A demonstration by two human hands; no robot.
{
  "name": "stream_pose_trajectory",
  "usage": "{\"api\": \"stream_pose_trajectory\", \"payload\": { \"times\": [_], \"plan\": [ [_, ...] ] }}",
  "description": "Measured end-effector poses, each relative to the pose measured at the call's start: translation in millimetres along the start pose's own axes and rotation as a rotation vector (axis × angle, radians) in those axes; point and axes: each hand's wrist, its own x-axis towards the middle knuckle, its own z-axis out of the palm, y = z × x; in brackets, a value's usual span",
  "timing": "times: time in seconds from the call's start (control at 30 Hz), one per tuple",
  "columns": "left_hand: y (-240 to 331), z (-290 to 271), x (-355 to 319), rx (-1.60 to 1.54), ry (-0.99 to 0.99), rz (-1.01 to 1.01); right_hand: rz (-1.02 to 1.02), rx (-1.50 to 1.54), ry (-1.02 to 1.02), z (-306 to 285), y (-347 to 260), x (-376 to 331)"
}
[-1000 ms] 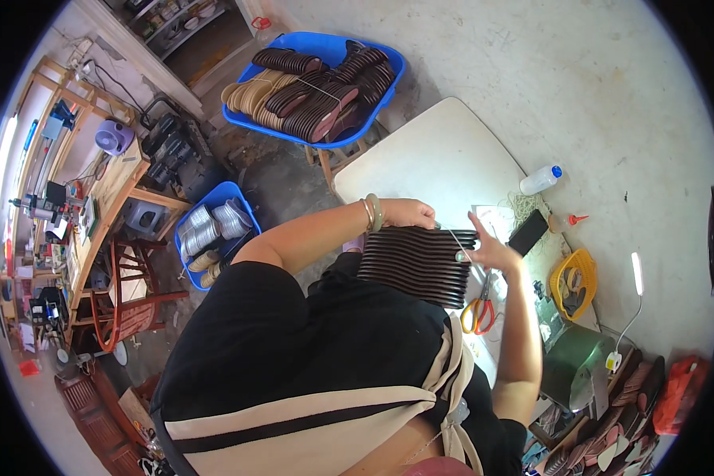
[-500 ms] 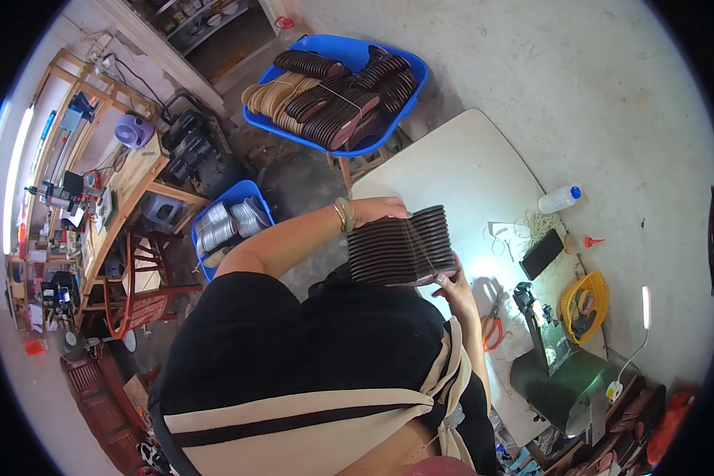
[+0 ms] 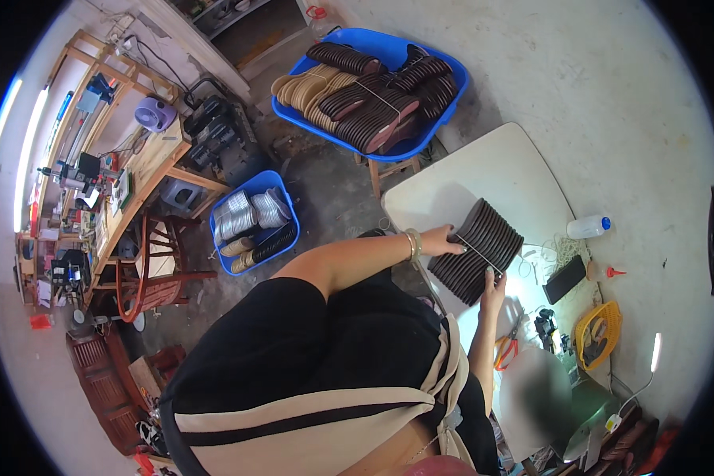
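Observation:
A bundle of dark brown shoe soles (image 3: 490,230), stacked face to face and tied round with a thin cord, is held over the near left part of the pale table (image 3: 484,159). My left hand (image 3: 440,240) grips its left end, thumb lying over the soles near the cord. At the near right side my right hand (image 3: 493,289) holds the bundle, thumb up by the cord and the other fingers partly hidden. Whether the bundle rests on the tabletop I cannot tell.
Beyond the table, a large blue basin (image 3: 293,125) holds bundled brown and tan soles. A smaller blue basin (image 3: 228,266) sits on the floor, left. Rightward lie a white bottle (image 3: 589,227), black phone (image 3: 564,279), orange-handled scissors (image 3: 506,353) and yellow basket (image 3: 599,337).
Both hands have carried the sole bundle away from my body and rightward over the table, and it has turned. The whole view has shifted a little.

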Motion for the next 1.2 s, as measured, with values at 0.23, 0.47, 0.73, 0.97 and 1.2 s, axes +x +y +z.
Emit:
{"api": "stream_pose_trajectory", "payload": {
  "times": [0.23,0.47,0.73,0.97,1.2],
  "plan": [
    [-10.1,-23.6,18.5,-0.091,-0.112,0.172,-0.065,0.120,0.150,57.4,-12.1,-9.5],
    [77.0,-230.0,-15.8,0.006,0.020,0.486,-0.169,0.286,0.345,206.2,-136.8,-4.0],
    [28.0,-528.5,-93.9,-0.268,0.256,0.249,-0.368,0.315,-0.413,451.9,-329.2,27.6],
    [-58.7,-615.5,-119.4,-0.531,0.347,0.050,-0.359,-0.001,-0.599,577.4,-327.1,49.9],
    [-143.2,-626.4,-29.3,0.484,0.614,0.060,-0.457,-0.276,-0.574,575.5,-339.8,83.6]
  ]
}}
